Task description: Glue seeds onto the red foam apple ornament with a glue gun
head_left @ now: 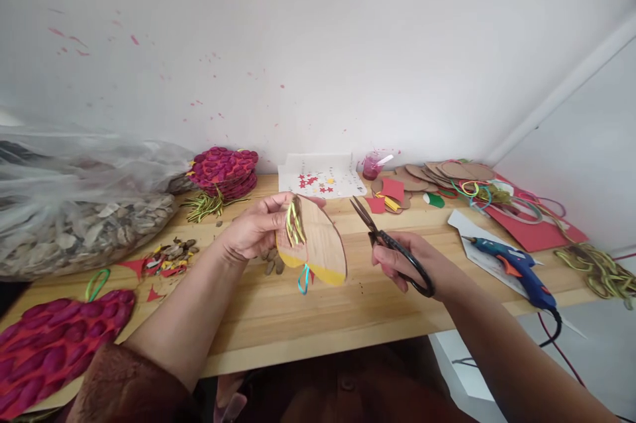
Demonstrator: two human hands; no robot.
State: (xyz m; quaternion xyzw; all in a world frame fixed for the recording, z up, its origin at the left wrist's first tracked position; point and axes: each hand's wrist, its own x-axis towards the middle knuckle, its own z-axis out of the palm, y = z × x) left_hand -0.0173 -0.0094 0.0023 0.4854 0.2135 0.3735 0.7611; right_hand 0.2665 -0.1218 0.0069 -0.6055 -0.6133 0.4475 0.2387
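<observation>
My left hand [261, 227] is closed on the left edge of a flat, rounded cutout [322, 237], with pale wood-like grain and a yellow lower rim. Short yellow-green yarn strands [296, 224] lie against the cutout beside my thumb. From its lower notch hangs a small blue cord loop [303, 279]. To the right, my right hand [405, 260] grips a pair of scissors [370, 217] by the black handles. The scissor blades point up and left, a little apart, and do not touch the cutout.
A hot glue gun [517, 262] lies at right near red sheets [536, 227], cardboard pieces [422, 178] and yarn [603, 270]. A clear bag of shells or chips [99, 231] is at left, near purple-red decorated pieces [226, 168]. Star cutouts lie on white paper [293, 174].
</observation>
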